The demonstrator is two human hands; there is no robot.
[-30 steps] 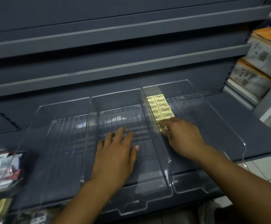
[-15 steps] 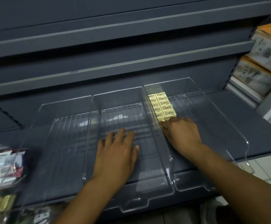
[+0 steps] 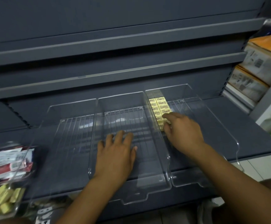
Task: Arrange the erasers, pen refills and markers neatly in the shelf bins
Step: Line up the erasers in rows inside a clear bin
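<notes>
The left hand (image 3: 117,152) is lying palm down on the floor of the middle bin (image 3: 131,202), with its fingers straight, slightly spread and pointing toward the far wall. It is holding nothing. The right hand (image 3: 183,131) is reaching into the right bin (image 3: 220,126), with its fingers curled. Its forefinger is resting on top of the near end of the erasers (image 3: 159,105) while the thumb is pressing against the nearest block from the near side, so it is pinching that end of the row. The two hands are working apart, separated by the clear wall shared by the two bins.

The erasers, pale yellow with dark print, are sitting in two tight rows along the left wall of the right bin, running from its far corner toward the hand. The rest of that bin's ribbed floor is showing bare.

A left bin (image 3: 63,120), clear like the others, is standing just beside the middle one. All three are sitting side by side on a dark grey shelf (image 3: 252,126), under two more grey shelves (image 3: 115,75).

At the near left edge, red and white packets (image 3: 7,162) are lying stacked, and below them loose yellow pieces (image 3: 0,201) are lying heaped, too blurred to read. At the far right, cardboard boxes (image 3: 260,62) are standing stacked.
</notes>
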